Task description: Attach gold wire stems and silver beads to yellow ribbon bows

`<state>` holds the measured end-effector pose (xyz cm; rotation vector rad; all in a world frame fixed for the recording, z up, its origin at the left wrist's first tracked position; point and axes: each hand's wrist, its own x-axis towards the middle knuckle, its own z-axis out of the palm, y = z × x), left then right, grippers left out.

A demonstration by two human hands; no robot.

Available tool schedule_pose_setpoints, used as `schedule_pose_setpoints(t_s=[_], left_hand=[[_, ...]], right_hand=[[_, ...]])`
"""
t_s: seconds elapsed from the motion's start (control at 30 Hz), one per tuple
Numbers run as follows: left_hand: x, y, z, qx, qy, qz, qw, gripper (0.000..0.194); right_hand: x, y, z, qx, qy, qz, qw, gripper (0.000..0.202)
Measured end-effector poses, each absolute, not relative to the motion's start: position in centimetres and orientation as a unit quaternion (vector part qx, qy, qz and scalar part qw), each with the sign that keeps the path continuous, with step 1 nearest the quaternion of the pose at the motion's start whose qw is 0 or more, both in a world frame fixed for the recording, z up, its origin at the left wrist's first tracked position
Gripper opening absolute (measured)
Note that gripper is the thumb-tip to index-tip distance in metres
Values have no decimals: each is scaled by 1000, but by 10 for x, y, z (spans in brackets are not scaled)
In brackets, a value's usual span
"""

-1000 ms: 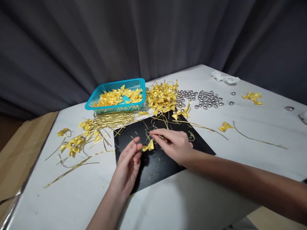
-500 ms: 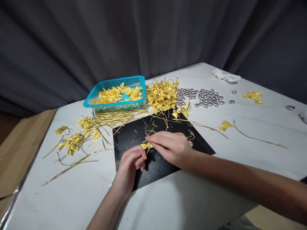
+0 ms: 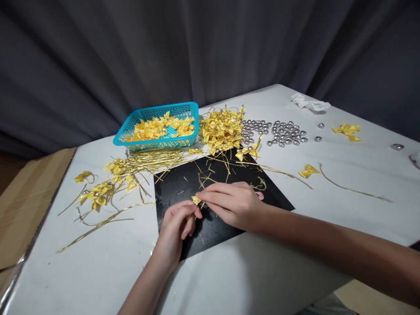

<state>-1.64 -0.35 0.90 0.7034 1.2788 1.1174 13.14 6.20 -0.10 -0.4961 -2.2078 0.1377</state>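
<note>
Over a black mat (image 3: 226,227), a small yellow ribbon bow (image 3: 196,200) is pinched between both my hands. My left hand (image 3: 177,223) grips it from below with thumb and forefinger, the other fingers curled. From the right, my right hand (image 3: 232,203) closes its fingertips on the bow and partly covers it. A bit of gold cord shows beside the fingertips. Scraps of gold cord (image 3: 205,177) lie on the mat around the hands. Something small and pink (image 3: 260,195) peeks out behind my right hand; its kind is hidden.
A blue basket (image 3: 154,145) of yellow bows stands at the back. Beside it are a heap of corded bows (image 3: 221,129) and silver beads (image 3: 285,133). Gold cords (image 3: 154,161) lie in front of the basket. Further right are a crumpled tissue (image 3: 310,103) and a loose bow (image 3: 347,130).
My right fingertips have shifted slightly left, nearer to my left fingers, and now cover more of the bow. Both hands still hold it.
</note>
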Motion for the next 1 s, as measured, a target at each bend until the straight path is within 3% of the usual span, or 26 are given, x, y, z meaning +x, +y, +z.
schedule_pose_setpoints(t_s=[1.0], left_hand=[[-18,-4,8,296,545,503,602,22]], right_hand=[[133,64,1,-180,-902,7,393,20]])
